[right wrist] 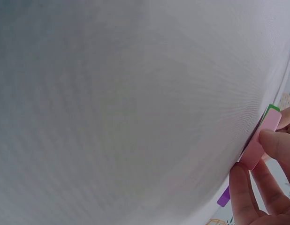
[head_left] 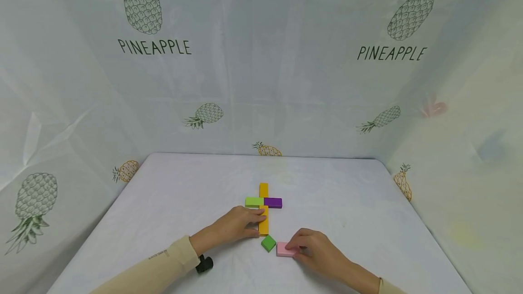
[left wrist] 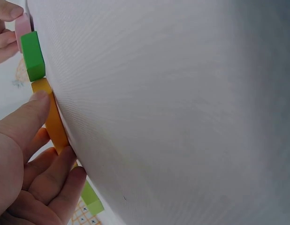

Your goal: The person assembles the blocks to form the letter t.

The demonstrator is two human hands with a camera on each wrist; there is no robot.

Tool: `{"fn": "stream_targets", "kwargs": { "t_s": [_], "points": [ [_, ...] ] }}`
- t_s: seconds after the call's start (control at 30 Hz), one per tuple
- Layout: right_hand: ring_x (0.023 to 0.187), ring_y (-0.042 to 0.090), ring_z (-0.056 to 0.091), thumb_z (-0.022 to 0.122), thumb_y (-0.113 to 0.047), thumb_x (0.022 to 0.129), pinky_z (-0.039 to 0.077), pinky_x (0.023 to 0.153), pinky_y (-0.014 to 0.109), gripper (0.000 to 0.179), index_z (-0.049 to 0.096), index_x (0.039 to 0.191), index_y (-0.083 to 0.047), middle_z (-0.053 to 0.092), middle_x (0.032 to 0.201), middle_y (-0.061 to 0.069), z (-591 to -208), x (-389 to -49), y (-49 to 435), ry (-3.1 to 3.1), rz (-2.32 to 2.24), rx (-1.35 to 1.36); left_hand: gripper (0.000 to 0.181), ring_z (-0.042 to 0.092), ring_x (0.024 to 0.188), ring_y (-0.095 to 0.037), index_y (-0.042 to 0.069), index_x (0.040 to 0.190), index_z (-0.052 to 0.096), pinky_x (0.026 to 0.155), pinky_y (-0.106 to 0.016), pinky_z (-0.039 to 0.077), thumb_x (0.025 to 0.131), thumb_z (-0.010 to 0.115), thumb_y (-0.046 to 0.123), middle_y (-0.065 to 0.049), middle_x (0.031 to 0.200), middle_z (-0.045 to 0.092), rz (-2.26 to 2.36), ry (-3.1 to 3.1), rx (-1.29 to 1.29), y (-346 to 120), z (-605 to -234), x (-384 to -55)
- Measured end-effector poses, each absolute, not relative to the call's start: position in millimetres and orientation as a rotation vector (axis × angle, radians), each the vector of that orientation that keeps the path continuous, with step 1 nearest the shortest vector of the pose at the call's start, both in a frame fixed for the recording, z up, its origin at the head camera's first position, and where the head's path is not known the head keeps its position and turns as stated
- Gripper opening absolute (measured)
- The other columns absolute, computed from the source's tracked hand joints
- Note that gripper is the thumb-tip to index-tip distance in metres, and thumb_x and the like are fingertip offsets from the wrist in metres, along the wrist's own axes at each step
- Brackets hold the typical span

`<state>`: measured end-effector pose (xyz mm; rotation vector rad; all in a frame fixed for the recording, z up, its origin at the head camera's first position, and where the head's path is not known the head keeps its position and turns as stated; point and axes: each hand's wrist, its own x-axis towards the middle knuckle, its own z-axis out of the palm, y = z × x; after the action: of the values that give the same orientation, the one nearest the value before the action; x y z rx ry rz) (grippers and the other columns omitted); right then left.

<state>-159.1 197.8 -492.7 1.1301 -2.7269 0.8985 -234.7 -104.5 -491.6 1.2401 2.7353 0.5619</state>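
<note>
My left hand (head_left: 237, 224) holds a yellow block (head_left: 264, 228) lying lengthwise, thumb by its near end and fingers farther along. In the left wrist view, the thumb touches this yellow block (left wrist: 55, 123). Beyond it, a light green block (head_left: 253, 202) and a purple block (head_left: 273, 203) lie end to end crosswise, with another yellow block (head_left: 263, 189) behind them. A green block (head_left: 268, 243) sits turned like a diamond near the held yellow block's near end. My right hand (head_left: 318, 249) pinches a pink block (head_left: 283, 249) just right of the green one, as the right wrist view shows.
A white-covered table (head_left: 184, 180) bears the blocks. Behind and beside it hangs a pale curtain (head_left: 261, 58) printed with pineapples. A black device (head_left: 204, 264) sits at my left wrist, below the beige sleeve (head_left: 180, 255).
</note>
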Motion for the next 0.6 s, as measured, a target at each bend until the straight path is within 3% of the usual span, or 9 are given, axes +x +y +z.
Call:
{"fn": "stream_targets", "kwargs": {
  "t_s": [0.6],
  "points": [
    [0.095,0.000,0.065,0.084,-0.005,0.089,0.061,0.088,0.028,0.023,0.082,0.107,-0.021,0.072,0.104,-0.014,-493.8,-160.7,195.9,-2.772,0.863,1.112,0.056,0.059,0.140,-0.018,0.013,0.146,0.065,0.113,-0.039,0.051,0.095,0.081,0.032,-0.001,0.153,0.060,0.559,2.746,1.230,-105.0,-494.0,-236.0]
  ]
}}
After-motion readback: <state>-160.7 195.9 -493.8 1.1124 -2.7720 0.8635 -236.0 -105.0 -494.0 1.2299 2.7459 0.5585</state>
